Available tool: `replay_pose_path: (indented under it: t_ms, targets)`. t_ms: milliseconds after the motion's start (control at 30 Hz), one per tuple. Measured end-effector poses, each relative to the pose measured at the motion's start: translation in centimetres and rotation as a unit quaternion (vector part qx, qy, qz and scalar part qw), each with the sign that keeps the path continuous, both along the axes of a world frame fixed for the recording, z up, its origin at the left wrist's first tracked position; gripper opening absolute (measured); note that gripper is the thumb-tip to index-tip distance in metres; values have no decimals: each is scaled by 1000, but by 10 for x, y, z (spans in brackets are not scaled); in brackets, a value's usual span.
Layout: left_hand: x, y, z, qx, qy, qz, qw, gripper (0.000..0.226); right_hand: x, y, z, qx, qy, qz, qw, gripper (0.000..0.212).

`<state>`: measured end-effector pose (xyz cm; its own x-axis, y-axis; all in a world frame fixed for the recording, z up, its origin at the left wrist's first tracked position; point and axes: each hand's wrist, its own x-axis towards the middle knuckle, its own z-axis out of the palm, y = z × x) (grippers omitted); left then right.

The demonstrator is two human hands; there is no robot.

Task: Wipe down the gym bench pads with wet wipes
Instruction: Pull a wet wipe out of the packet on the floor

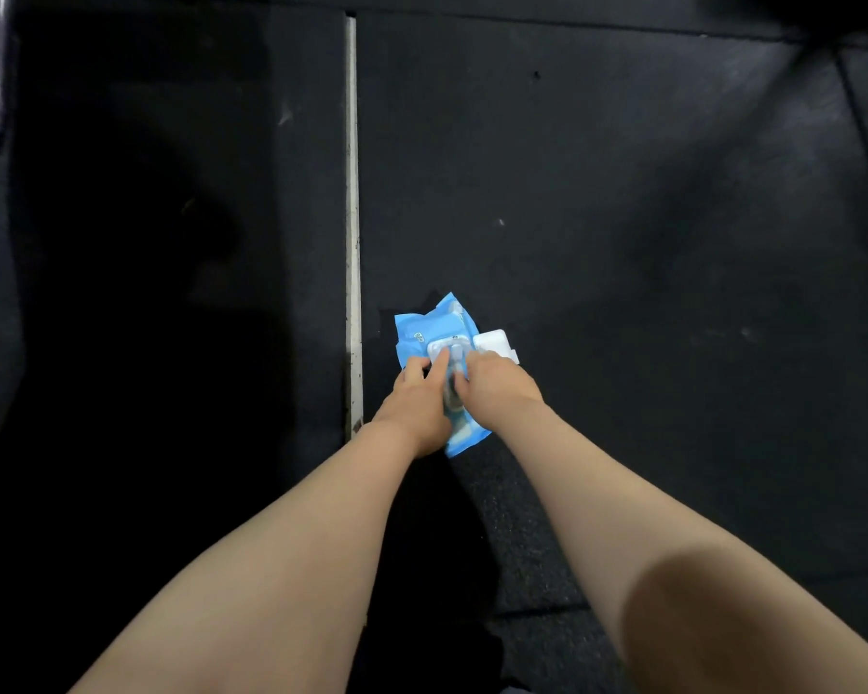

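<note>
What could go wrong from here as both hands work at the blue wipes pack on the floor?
1. The wipes pack lies loose on the dark floor mat; if the left hand lets it lift, the whole pack may rise with the pull.
2. The right hand works at the opening, where several wipes could come out in a clump.
3. The white lid stands flipped open; left so, the wipes may dry out.

The scene is dimly lit; the left floor [121,293] is lost in shadow, edges are bent by wide-angle distortion, and detail is softened.
</note>
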<state>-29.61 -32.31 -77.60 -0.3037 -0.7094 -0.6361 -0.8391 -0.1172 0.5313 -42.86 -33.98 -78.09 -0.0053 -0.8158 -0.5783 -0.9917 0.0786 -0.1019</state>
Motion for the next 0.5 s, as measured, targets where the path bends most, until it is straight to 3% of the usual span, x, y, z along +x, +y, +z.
replay_pose_path:
  t_ms: [167, 233, 333, 400, 500]
  targets:
    - [2, 5, 0, -17, -2, 1, 1000, 88, 8, 7, 6, -7, 86, 118, 989, 42]
    - [3, 7, 0, -24, -3, -1, 1000, 87, 10, 6, 8, 1, 76, 93, 993, 43]
    - [4, 9, 1, -29, -8, -4, 1000, 86, 12, 4, 11, -3, 43, 26, 999, 27]
    - [5, 11, 2, -34, -12, -10, 999, 86, 11, 4, 13, -41, 18, 0, 999, 17]
    - [6, 12, 3, -38, -15, -18, 999, 87, 6, 8, 15, -83, -31, -27, 996, 19]
